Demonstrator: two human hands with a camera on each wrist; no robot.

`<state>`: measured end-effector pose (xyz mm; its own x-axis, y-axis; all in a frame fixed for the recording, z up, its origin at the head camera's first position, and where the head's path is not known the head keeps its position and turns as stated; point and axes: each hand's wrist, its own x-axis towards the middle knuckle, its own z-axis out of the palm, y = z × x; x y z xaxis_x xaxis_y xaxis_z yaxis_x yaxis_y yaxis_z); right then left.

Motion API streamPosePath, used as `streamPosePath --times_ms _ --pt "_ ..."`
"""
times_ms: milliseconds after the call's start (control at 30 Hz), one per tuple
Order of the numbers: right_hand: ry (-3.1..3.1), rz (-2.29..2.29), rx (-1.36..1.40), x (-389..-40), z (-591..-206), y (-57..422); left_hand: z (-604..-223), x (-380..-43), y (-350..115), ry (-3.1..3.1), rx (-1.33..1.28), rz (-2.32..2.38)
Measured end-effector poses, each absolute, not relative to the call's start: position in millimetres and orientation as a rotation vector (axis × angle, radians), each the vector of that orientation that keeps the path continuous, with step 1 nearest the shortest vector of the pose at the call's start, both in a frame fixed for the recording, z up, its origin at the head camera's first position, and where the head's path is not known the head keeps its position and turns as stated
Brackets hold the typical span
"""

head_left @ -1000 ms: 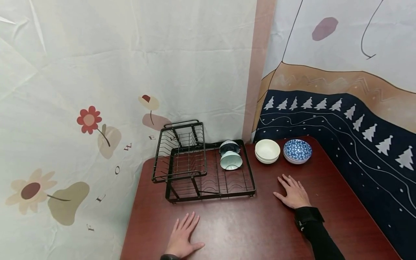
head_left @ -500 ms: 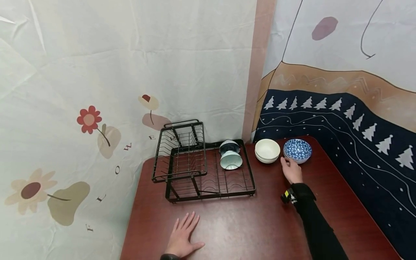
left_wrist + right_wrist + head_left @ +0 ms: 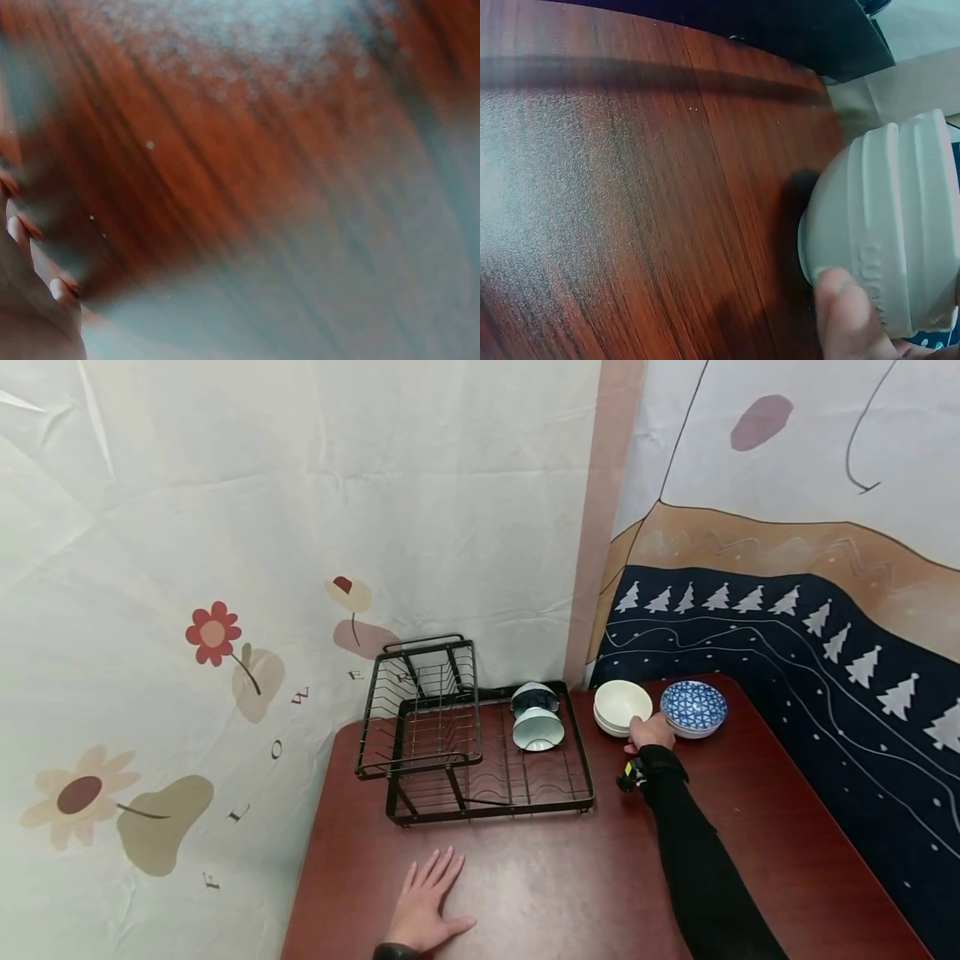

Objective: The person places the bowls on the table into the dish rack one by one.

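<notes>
Two nested cream bowls [image 3: 622, 700] stand at the table's back right. At their right front side is my right hand [image 3: 651, 732], its thumb [image 3: 844, 311] against the outer wall of the lower bowl [image 3: 840, 202] in the right wrist view; most of the other fingers are hidden. Just right of that hand sits a stack of blue-patterned bowls [image 3: 693, 703]. My left hand [image 3: 423, 902] rests flat near the table's front, fingers spread and holding nothing. In the left wrist view, only a few fingertips [image 3: 64, 292] show at the edge.
A black two-tier dish rack [image 3: 491, 817] stands left of the bowls. Two bowls, one pale [image 3: 538, 729] and one dark [image 3: 534, 697], lean on edge in its lower tier. Patterned cloths [image 3: 487, 527] hang behind the reddish-brown table [image 3: 540, 885].
My right hand has moved from the bare tabletop forward to the blue-patterned bowls, then left to the cream bowls. The left hand has stayed in place.
</notes>
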<state>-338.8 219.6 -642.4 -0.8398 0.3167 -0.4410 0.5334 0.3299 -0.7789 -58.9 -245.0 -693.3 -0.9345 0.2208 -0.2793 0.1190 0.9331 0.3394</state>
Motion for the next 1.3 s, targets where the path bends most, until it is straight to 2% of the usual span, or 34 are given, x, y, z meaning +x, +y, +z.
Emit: streamPosePath --times_ms 200,467,733,833,1000,1133,1300 --pt "2.479 -1.300 0.727 -350.8 -646.4 221.9 -690.7 -58.3 -244.0 2.778 0.250 0.468" --pt "2.759 -0.965 0.609 -372.5 -673.4 236.1 -693.8 -58.1 -245.1 2.787 0.254 0.452" --pt "2.946 -0.961 0.592 -344.7 -633.2 215.9 -695.9 -58.9 -245.9 2.783 0.256 0.463" --pt "2.982 -0.995 0.621 -338.2 -630.4 212.9 -696.0 -58.8 -245.7 2.779 0.260 0.462" --pt "3.009 -1.173 0.646 -347.1 -642.6 223.1 -695.0 -58.5 -245.7 2.787 0.264 0.500" --pt "2.868 -1.559 0.630 -349.0 -635.9 231.4 -693.2 -58.6 -245.8 2.788 0.263 0.503" --pt "2.449 -2.033 0.631 -333.0 -594.9 225.4 -692.4 -58.1 -245.6 2.780 0.255 0.486"
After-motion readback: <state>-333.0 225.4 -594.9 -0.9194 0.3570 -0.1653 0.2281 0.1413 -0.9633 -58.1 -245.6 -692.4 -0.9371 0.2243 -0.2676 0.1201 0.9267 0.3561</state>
